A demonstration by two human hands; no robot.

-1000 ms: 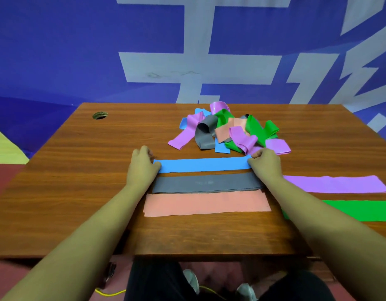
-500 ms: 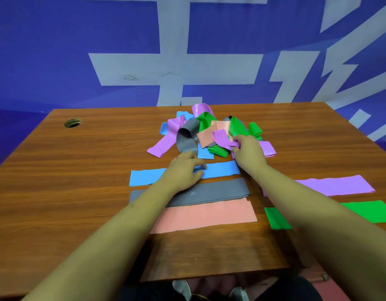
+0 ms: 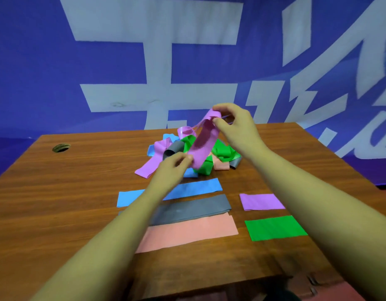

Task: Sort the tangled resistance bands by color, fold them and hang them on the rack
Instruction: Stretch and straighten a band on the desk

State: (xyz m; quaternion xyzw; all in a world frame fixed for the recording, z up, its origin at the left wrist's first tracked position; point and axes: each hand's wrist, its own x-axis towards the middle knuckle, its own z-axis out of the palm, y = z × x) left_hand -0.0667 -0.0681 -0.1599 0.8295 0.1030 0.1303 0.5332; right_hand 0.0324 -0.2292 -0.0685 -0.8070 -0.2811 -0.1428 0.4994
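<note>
Your right hand [image 3: 233, 124] pinches the upper end of a purple resistance band [image 3: 204, 144], raised above the tangled pile [image 3: 223, 152] at the far middle of the wooden table [image 3: 79, 192]. Your left hand [image 3: 174, 168] pinches the band's lower end, close over the pile's near edge. The band runs slanted between both hands. Flat on the table nearer you, in parallel rows: blue band [image 3: 196, 187], grey band [image 3: 194, 209], pink band [image 3: 187, 233]. To their right, apart: flat purple band [image 3: 261, 202], then green band [image 3: 274, 228] nearer you.
</note>
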